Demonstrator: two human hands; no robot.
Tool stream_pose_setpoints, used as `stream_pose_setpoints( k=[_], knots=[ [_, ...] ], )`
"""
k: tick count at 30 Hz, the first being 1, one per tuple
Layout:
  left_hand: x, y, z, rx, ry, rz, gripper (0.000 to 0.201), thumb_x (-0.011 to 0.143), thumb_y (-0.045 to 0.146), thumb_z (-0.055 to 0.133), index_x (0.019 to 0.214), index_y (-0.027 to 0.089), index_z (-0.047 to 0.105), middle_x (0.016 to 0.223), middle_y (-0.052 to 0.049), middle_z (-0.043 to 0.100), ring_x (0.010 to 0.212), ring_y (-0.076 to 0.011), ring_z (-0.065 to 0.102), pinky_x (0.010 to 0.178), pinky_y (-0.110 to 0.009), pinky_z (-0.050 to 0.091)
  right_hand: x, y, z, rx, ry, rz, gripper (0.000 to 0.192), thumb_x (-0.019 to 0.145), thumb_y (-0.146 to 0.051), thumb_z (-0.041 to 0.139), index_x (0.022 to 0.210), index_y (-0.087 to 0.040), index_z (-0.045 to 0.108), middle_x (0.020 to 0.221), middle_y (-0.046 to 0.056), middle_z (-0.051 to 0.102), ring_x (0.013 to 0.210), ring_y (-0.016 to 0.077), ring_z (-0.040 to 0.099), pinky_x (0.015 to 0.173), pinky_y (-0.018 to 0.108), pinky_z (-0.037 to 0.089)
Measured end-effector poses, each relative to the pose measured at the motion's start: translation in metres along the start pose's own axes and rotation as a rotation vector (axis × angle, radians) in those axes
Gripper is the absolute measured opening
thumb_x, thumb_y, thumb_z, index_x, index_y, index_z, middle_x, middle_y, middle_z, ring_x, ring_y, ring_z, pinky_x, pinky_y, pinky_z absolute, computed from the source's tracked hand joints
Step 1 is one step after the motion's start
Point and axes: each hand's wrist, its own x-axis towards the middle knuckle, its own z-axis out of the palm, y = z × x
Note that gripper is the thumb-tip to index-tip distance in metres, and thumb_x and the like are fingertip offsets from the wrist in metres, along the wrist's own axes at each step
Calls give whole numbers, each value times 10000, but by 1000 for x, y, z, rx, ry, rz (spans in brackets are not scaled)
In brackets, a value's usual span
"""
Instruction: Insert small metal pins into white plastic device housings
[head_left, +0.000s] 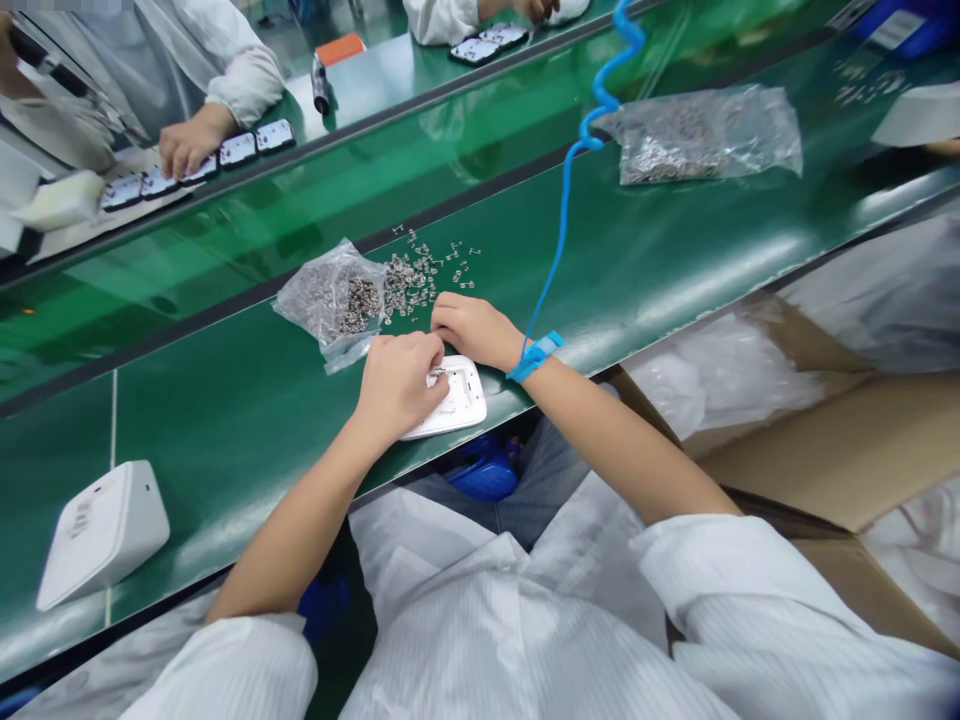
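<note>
A white plastic housing [469, 392] with a recessed middle lies at the near edge of the green bench. My left hand [400, 385] is closed over its left part, thumb on the recessed face; a tiny metal-looking bit shows by the thumb. At the housing's far side, my right hand [478, 328] has its fingers bent and drawn together; whatever is at their tips is hidden. A blue wrist strap [535, 356] circles my right wrist. Just beyond both hands, small metal pieces [411, 280] spill from a clear plastic bag [328, 298].
Another white housing [112, 535] stands at the left. A blue coiled cord [564, 215] runs up from the strap. Farther right lies a second bag of metal pieces [709, 140]. An open cardboard box [810, 450] sits beside me. Across the divider, a co-worker's hand [196, 142] touches dark-edged panels.
</note>
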Motion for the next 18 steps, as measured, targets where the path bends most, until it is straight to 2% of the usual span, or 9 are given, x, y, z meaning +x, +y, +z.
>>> stream_pose_setpoints(
  k=[5, 8, 11, 13, 15, 18],
  knots=[
    [-1, -2, 5, 13, 26, 34, 125, 811, 195, 643, 773, 215, 526, 790, -16, 662, 784, -236, 621, 721, -388, 313, -1, 1, 5, -67, 30, 114, 145, 980, -141, 572, 940, -169, 709, 1004, 71, 643, 824, 186, 574, 693, 315, 405],
    [-1, -3, 8, 83, 60, 44, 50, 836, 180, 599, 807, 207, 568, 814, -33, 679, 828, -249, 639, 753, -402, 334, -6, 3, 3, -35, 148, 109, 128, 968, -179, 615, 991, -169, 741, 1008, 80, 665, 867, 202, 616, 722, 323, 457],
    [-5, 1, 8, 110, 49, 40, 35, 835, 166, 583, 846, 193, 602, 879, -48, 708, 884, -253, 656, 755, -403, 343, -17, 0, -4, 179, 346, 79, 135, 946, -213, 646, 934, -187, 778, 911, 63, 667, 808, 192, 656, 725, 337, 525],
    [-7, 3, 7, 78, 31, 53, 42, 833, 177, 590, 861, 192, 618, 918, -48, 723, 901, -247, 664, 734, -396, 342, -25, -3, -9, 378, 415, 103, 174, 959, -270, 632, 901, -215, 786, 895, 53, 666, 625, 152, 637, 597, 340, 536],
    [-7, 1, 9, 53, 58, 79, 54, 848, 206, 584, 874, 190, 629, 929, -51, 729, 901, -245, 669, 714, -395, 337, -31, -3, -12, 468, 426, 146, 164, 947, -312, 662, 860, -252, 788, 900, 63, 680, 606, 170, 657, 594, 384, 568],
    [-6, -5, 12, -13, 84, 32, 82, 879, 254, 577, 873, 189, 627, 917, -38, 728, 883, -230, 672, 707, -391, 344, -38, -10, -14, 549, 423, 157, 132, 895, -392, 740, 814, -297, 782, 911, 92, 687, 633, 232, 686, 631, 494, 598]
  ],
)
